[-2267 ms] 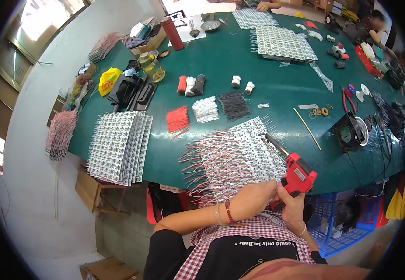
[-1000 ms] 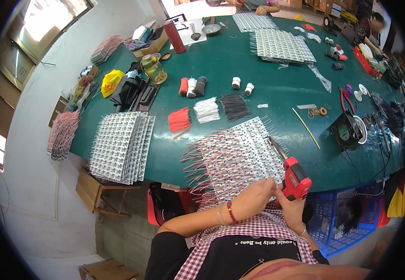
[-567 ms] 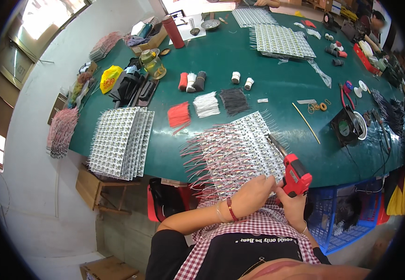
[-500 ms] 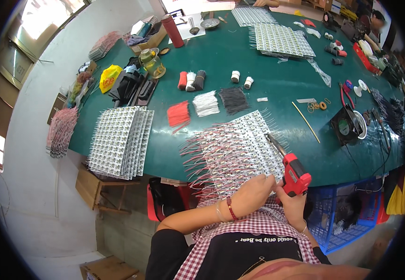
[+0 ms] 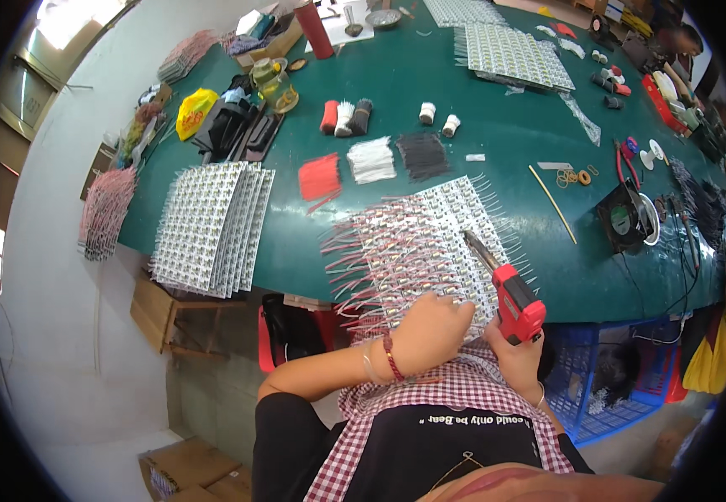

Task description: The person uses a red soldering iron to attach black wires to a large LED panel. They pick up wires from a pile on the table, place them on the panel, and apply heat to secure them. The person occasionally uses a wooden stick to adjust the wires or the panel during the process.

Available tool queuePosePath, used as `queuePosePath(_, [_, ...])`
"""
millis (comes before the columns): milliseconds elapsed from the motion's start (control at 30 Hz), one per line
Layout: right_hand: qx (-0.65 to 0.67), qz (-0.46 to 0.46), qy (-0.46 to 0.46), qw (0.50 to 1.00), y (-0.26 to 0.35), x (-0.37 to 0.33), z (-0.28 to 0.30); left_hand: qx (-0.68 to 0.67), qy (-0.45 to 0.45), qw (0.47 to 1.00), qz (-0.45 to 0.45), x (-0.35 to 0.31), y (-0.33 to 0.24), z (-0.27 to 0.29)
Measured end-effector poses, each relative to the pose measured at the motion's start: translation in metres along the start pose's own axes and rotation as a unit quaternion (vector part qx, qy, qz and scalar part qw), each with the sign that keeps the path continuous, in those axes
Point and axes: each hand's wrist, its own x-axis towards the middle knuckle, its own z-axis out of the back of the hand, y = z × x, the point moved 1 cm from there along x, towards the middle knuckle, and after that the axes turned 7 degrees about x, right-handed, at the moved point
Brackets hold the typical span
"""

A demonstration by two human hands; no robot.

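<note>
My right hand grips a red-and-black soldering gun by its handle. The metal tip points up and left over a white circuit board panel at the table's near edge; I cannot tell whether it touches. Rows of small parts cover the panel, and many thin red and white wires stick out from its left side. Over the panel's near edge, my left hand is closed, with its fingers curled together. Whatever its fingertips pinch is hidden.
Red, white and black wire piles lie beyond the panel. A stack of similar panels stands left. A wooden stick, a small fan and pliers lie right. A blue crate sits below the table.
My left hand has moved left along the panel's near edge. The soldering gun has shifted left and a little nearer over the panel. The whole view has tilted slightly.
</note>
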Motion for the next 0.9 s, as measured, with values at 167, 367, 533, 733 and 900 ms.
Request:
queuePosePath(167, [0.078,-0.082,0.002,0.994,0.004,0.002,-0.002,-0.054,-0.026,0.998,0.002,-0.007,0.018,0.014])
queuePosePath(367, [0.108,-0.126,-0.001,0.986,0.005,0.009,-0.005,0.017,-0.006,0.999,0.039,-0.012,0.041,0.029])
queuePosePath(533, [0.169,-0.121,-0.094,0.973,0.014,0.017,0.003,0.184,-0.175,0.949,0.188,-0.017,0.174,0.056])
queuePosePath(733, [0.203,-0.090,-0.111,0.969,0.005,0.024,0.011,0.246,-0.112,0.909,0.317,-0.032,0.282,0.034])
queuePosePath(900, [0.194,-0.102,-0.130,0.967,0.012,0.028,0.010,0.269,-0.104,0.894,0.344,-0.019,0.283,0.030])
